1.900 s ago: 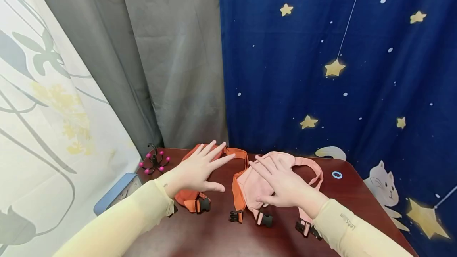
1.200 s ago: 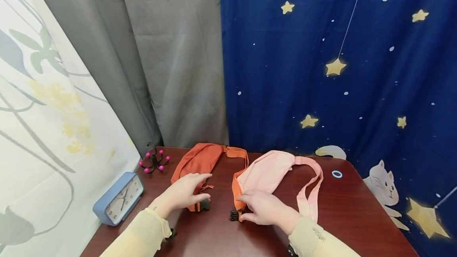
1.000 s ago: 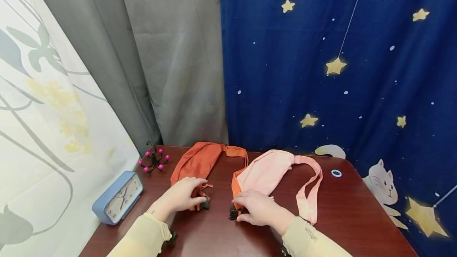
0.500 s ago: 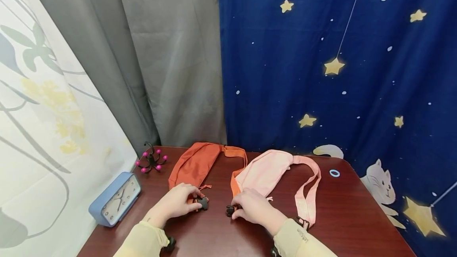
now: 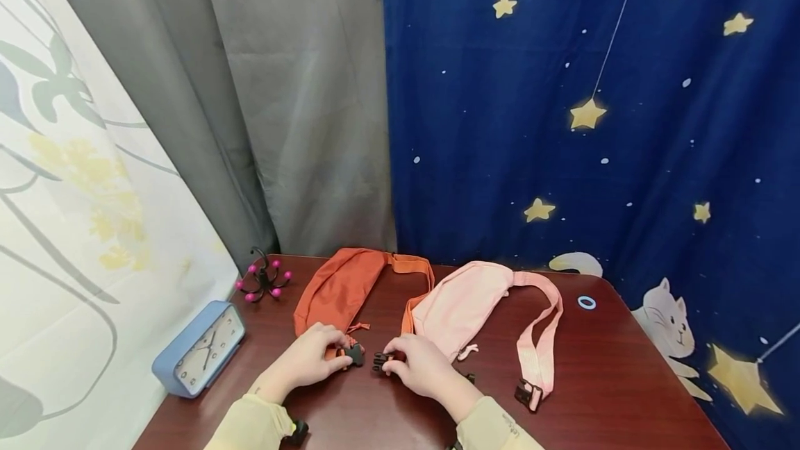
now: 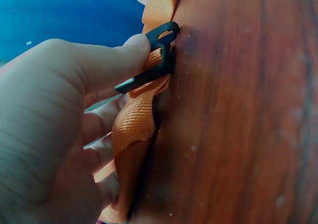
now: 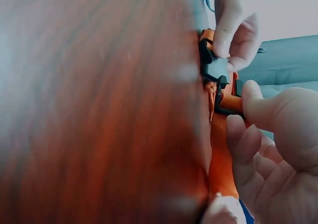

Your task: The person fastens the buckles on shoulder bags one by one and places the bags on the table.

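Note:
An orange-red waist bag (image 5: pixel 340 290) lies on the table with its strap (image 5: pixel 412 266) looping to the right. My left hand (image 5: pixel 306 360) pinches the black socket half of its buckle (image 5: pixel 355 355), thumb on top in the left wrist view. Between the thumb and fingers of my right hand (image 5: pixel 421 367) is the pronged half of the buckle (image 5: pixel 378 361), on the orange strap end. The prongs point left at the socket, with a small gap between the halves in the head view. A pink waist bag (image 5: pixel 465 307) lies just beyond my right hand.
On the left stand a blue alarm clock (image 5: pixel 200 349) and a black rack with pink knobs (image 5: pixel 264 282). The pink strap (image 5: pixel 546 332) ends in a black buckle (image 5: pixel 528 393) at the right. A light-blue ring (image 5: pixel 586 303) lies near the back right corner. Curtains hang behind the table.
Both hands have come down from above the bags to the orange bag's buckle halves and taken hold. The right hand has carried the pronged half leftward, closer to the socket half.

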Motion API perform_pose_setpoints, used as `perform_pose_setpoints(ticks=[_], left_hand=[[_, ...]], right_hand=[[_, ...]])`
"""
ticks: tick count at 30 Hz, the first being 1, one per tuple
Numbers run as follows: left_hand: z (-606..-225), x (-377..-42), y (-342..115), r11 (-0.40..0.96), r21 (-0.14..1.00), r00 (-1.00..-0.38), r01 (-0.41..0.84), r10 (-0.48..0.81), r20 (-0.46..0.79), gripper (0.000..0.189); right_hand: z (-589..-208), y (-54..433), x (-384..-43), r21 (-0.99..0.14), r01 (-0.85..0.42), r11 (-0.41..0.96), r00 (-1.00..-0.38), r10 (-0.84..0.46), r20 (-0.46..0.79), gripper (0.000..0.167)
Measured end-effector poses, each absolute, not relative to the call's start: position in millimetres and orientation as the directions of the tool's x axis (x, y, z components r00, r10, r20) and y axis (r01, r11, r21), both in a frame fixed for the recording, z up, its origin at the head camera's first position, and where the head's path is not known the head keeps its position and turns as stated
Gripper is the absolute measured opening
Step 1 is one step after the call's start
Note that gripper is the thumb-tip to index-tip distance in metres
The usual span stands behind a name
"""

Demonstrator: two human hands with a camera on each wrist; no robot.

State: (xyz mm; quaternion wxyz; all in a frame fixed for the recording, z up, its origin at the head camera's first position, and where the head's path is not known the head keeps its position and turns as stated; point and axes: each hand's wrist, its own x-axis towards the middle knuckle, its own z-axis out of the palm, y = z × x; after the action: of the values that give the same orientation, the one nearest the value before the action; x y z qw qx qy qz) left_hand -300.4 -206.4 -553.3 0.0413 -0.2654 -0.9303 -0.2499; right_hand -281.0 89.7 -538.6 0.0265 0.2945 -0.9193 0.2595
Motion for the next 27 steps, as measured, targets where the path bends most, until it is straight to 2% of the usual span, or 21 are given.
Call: perform_pose_setpoints(ticks=[8, 11, 21, 27], left_hand=[[-559.1, -302.5, -207.8, 0.686, 0.544, -0.866, 0.484, 0.466, 0.182, 0.012], [-561.3, -304.2, -207.7, 0.661, 0.567, -0.859, 0.492, 0.475, 0.191, 0.012], [-567.0, -302.8, -207.1, 0.619, 0.602, -0.850, 0.504, 0.480, 0.218, 0.012], [-567.4, -304.2, -209.1, 0.628, 0.609, -0.860, 0.486, 0.467, 0.205, 0.011]], right_hand=[[-555.9, 80.6, -282.1, -0.712, -0.393, 0.582, -0.882, -0.459, 0.112, 0.006], [-559.4, 76.6, -283.2, -0.769, -0.338, 0.543, -0.904, -0.415, 0.104, 0.004], [-572.2, 60.9, -288.0, -0.804, -0.314, 0.505, -0.932, -0.324, 0.160, 0.009], [-574.4, 59.5, -289.1, -0.830, -0.280, 0.483, -0.938, -0.320, 0.130, 0.010]])
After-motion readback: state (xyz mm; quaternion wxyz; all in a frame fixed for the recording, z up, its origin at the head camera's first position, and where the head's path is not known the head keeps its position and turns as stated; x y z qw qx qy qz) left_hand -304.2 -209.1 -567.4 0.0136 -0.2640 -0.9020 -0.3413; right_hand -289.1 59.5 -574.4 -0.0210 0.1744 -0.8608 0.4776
